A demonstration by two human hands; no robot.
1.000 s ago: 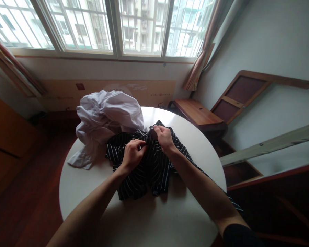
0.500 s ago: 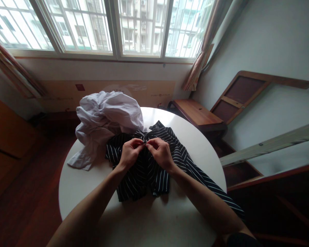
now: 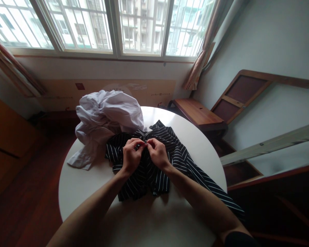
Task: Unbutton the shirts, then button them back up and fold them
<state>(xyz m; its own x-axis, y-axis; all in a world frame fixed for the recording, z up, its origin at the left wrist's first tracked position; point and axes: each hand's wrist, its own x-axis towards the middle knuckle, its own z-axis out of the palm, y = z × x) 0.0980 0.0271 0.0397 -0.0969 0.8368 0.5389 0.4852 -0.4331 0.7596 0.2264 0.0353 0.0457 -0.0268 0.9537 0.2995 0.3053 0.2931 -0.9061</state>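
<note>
A black shirt with white stripes (image 3: 179,151) lies spread on the round white table (image 3: 79,192), one sleeve trailing over the right edge. My left hand (image 3: 132,154) pinches the shirt's front near the collar between thumb and fingers. Close against it, my right hand (image 3: 157,152) pinches the same spot from the other side, the fingertips of both hands nearly touching. Whatever small part of the shirt lies between the fingertips, perhaps a button, is too small to make out. Beyond my left hand a crumpled white cloth (image 3: 108,113) is heaped at the table's far left.
Behind the table runs a wall under a barred window (image 3: 141,27). A wooden bench (image 3: 197,111) stands at the back right, by a wooden frame (image 3: 242,91) against the wall. An orange-brown cabinet (image 3: 10,140) is on the left.
My right hand has shifted slightly to the left and my left hand slightly to the right, the fingers still pinching at the shirt's front. The shirt and the white cloth lie as before.
</note>
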